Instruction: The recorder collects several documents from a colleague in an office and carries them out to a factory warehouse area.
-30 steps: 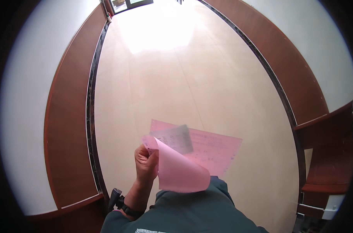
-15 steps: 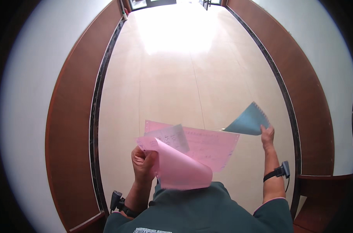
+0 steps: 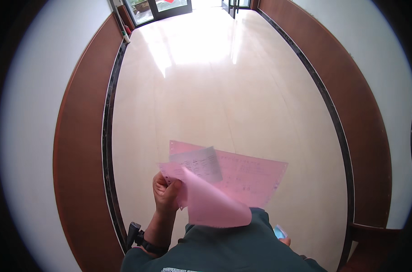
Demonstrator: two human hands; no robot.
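My left hand (image 3: pixel 166 191) is closed on the left edge of pink paper forms (image 3: pixel 253 181) with punched holes along their sides. One pink sheet (image 3: pixel 215 204) curls over in front, its lower end near my dark green shirt. Between the pink sheets lies a small greyish slip (image 3: pixel 206 163) with handwriting on it. Low at my right side, just past the shirt, part of my right hand (image 3: pixel 285 241) shows, holding a blue sheet of paper (image 3: pixel 279 232). Most of that sheet and the right forearm are hidden by my body.
Pale glossy floor (image 3: pixel 206 99) stretches ahead between brown-panelled walls (image 3: pixel 81 149). Glass doors (image 3: pixel 172 5) stand at the far end. A brown wooden ledge (image 3: pixel 378 233) juts out at the lower right.
My right hand has swung from out on the right down to my side with the blue sheet. The left hand keeps its hold on the pink forms. The view has shifted slightly toward the doors.
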